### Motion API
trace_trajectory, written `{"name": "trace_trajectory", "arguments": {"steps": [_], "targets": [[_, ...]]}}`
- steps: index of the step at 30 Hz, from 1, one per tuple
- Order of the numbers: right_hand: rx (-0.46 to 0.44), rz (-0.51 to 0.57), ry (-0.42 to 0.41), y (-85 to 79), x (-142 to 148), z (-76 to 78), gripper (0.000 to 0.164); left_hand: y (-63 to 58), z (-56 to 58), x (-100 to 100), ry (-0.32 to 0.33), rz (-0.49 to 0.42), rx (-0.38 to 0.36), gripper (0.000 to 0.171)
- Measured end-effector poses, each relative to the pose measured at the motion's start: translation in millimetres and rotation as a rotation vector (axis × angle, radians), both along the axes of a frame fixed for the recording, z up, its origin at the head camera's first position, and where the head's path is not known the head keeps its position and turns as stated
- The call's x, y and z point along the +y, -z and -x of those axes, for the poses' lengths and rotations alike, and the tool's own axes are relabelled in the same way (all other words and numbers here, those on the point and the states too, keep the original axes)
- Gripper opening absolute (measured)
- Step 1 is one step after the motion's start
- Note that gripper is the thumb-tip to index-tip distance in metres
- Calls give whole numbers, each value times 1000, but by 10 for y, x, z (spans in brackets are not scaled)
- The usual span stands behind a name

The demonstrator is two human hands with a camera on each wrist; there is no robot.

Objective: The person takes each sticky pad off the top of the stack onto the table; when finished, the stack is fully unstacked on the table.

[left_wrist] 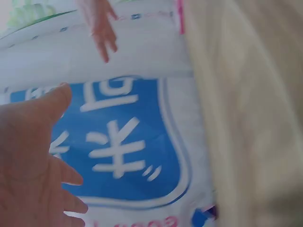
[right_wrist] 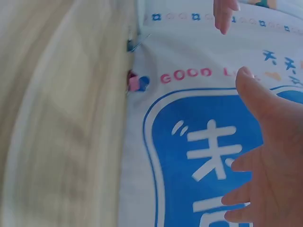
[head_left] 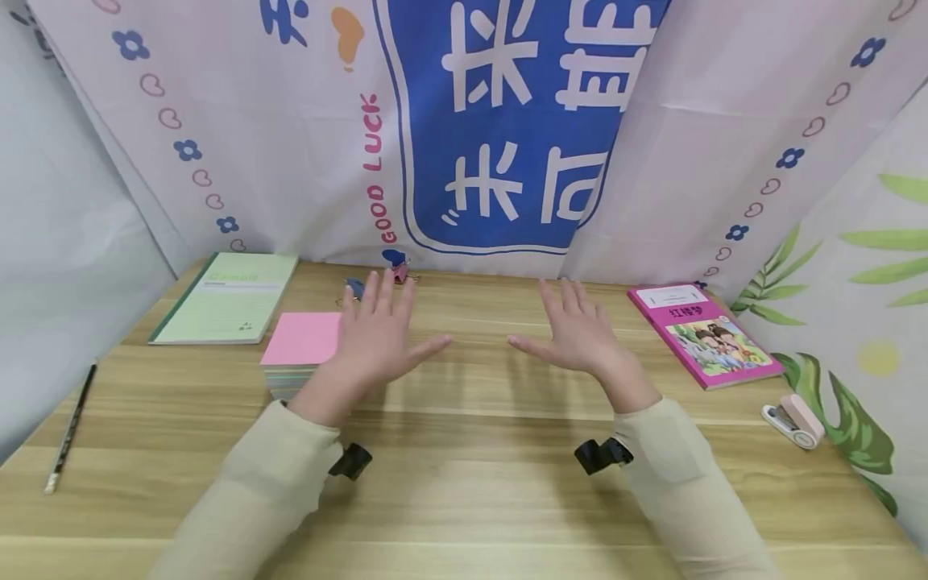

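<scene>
- Left hand (head_left: 373, 342): fingers spread, holding nothing, just right of the paper block (head_left: 301, 338).
- Right hand (head_left: 578, 334): wide, nothing held, farther right.
- Paper block: flat on the table (head_left: 464, 507), likely for steadiness.

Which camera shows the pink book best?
The head view: the pink book appears whole there, its illustrated front cover facing up. The left wrist view catches only a pink strip at the top, likely this book; the right wrist view does not show it.
</scene>
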State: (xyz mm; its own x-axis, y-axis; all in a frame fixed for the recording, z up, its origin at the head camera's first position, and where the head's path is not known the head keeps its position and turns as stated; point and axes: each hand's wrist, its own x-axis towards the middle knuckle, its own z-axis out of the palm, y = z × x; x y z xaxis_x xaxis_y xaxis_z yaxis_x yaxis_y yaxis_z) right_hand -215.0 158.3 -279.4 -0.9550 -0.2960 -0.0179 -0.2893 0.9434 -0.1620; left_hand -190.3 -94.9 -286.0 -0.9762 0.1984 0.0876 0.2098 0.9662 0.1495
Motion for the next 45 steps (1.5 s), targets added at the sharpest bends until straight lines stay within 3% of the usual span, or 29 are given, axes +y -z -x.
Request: {"name": "trace_trajectory", "arguments": {"steps": [8, 14, 19, 25, 30, 37, 41, 45], "targets": [[49, 112, -158, -42, -386, 51, 94, -214, -146, -499, 13, -169, 139, 94], [8, 364, -304, 43, -756, 81, 90, -126, -232, -901, -35, -340, 212, 92], [-102, 556, -369, 170, -1141, 87, 92, 89, -305, -1169, -42, -544, 160, 93], [-292, 737, -380, 354, -1557, 54, 92, 380, -328, -1404, -54, -728, -18, 101], [-414, 852, -384, 464, -1784, 60, 91, 630, -280, -1487, -1, -837, -157, 105], [-429, 897, -448, 508, -1926, 75, 88, 759, -269, -1435, -39, -904, -171, 97], [-425, 937, -449, 523, -1937, 79, 83, 809, -269, -1414, -48, -963, -180, 93], [-422, 976, -441, 534, -1948, 70, 77, 832, -289, -1427, -56, -966, -172, 92]]}}
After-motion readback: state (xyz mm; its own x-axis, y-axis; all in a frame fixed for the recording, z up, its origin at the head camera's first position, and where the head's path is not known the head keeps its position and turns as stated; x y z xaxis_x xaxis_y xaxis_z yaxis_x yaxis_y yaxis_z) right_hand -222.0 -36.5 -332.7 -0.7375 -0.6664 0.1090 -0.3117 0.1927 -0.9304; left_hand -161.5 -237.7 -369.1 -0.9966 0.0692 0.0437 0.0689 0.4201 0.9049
